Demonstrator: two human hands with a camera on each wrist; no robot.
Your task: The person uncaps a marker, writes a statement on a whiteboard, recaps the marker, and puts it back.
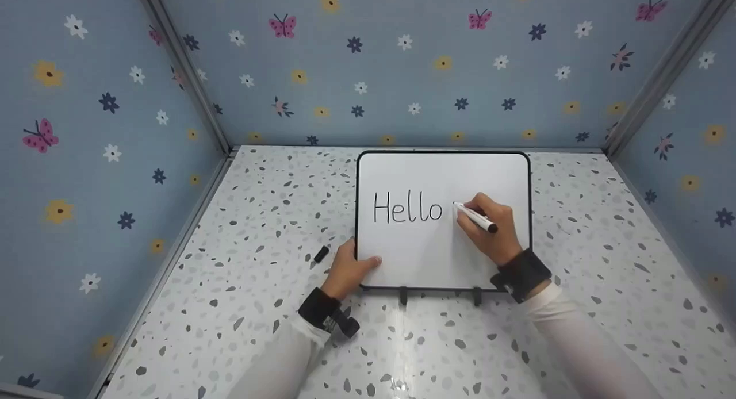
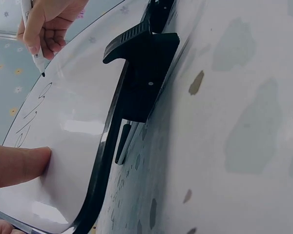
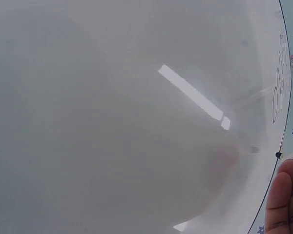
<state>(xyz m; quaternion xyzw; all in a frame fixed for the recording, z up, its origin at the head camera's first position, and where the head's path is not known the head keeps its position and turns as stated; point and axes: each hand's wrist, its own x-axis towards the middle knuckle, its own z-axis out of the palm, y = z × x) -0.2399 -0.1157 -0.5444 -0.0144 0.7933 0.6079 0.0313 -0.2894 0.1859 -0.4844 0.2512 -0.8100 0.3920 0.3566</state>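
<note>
A black-framed whiteboard (image 1: 414,261) leans on its stand, with "Hello" written on it in thin black strokes. My right hand (image 1: 493,226) pinches a white marker (image 1: 475,217), its black tip just right of the "o"; whether the tip touches the board I cannot tell. In the right wrist view the fingers (image 3: 279,200) and the dark tip show at the right edge. My left hand (image 1: 349,269) grips the board's lower left edge, thumb on the front face and the other fingers mostly hidden behind. In the left wrist view that thumb (image 2: 24,165) presses the white surface.
A black marker cap (image 1: 321,254) lies on the speckled table (image 1: 259,215), left of the board. Two black stand feet (image 1: 403,296) stick out below the frame. Flower-patterned panels (image 1: 379,71) enclose the table at the back and both sides.
</note>
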